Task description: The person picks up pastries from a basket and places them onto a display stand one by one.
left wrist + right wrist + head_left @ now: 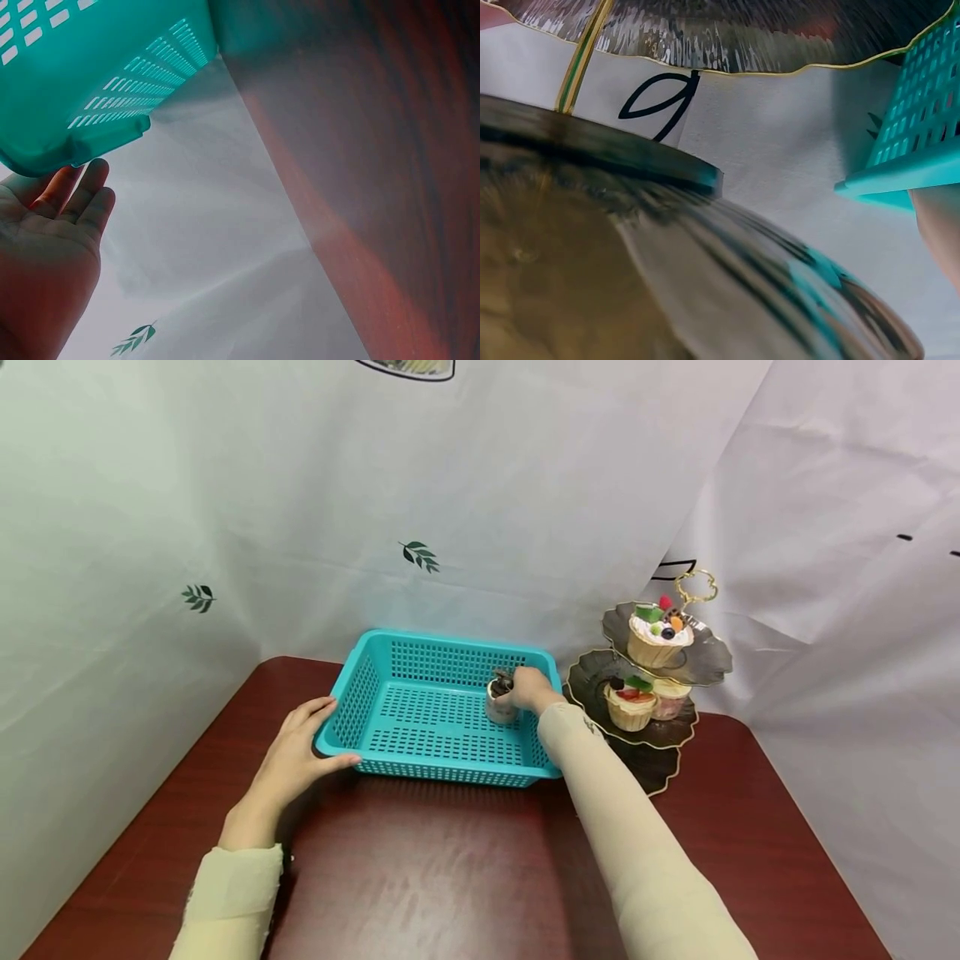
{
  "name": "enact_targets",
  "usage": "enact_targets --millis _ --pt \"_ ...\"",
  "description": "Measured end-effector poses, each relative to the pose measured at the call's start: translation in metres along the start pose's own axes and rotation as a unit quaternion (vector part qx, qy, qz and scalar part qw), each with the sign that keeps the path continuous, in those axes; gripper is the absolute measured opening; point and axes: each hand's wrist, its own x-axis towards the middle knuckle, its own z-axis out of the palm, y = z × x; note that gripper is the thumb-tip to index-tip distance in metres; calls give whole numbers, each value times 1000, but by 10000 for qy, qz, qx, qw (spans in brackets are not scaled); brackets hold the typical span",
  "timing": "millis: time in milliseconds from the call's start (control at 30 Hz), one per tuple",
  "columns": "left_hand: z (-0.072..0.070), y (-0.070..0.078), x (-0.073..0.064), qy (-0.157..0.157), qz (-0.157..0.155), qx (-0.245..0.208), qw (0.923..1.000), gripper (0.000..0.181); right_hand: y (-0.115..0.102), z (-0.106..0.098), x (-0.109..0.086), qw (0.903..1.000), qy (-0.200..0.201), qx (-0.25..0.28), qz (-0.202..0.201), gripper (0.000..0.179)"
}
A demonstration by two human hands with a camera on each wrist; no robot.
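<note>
A turquoise perforated plastic basket (450,767) stands on the table. Inside, toward its right end, is a small dessert cup (499,710) topped with dark chocolate-like pieces; my right hand (534,687) grips it from the right. My left hand (296,752) spans the basket's near left corner, thumb along the front rim and mostly straight fingers against the left side. In the left wrist view, those fingers (86,199) touch the basket's outside (45,97). The right wrist view shows a little skin (939,225) beside the basket; the cup is hidden there.
Right of the basket, close to my right forearm, stands a tiered stand with dark, gold-edged plates (588,681). A fruit-topped cupcake (654,650) sits on top; another cupcake (628,714) and a dessert cup (671,703) share the tier below. White cloth (300,568) hangs behind the table (420,877).
</note>
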Motion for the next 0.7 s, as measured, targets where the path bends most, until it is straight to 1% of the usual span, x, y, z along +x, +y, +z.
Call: enact_targets --millis 133,433,600,700 --pt "0 0 0 4 -6 2 10000 91 1 1 1 9999 64 82 -19 55" --pt "0 2 -1 5 -50 -34 10000 91 4 -1 1 9995 119 293 -66 63" --pt "0 2 -3 15 -70 -18 10000 92 3 -1 -1 9990 112 415 -133 63" --pt "0 2 -3 57 -30 -35 10000 91 3 -2 -3 9987 158 457 -175 61"
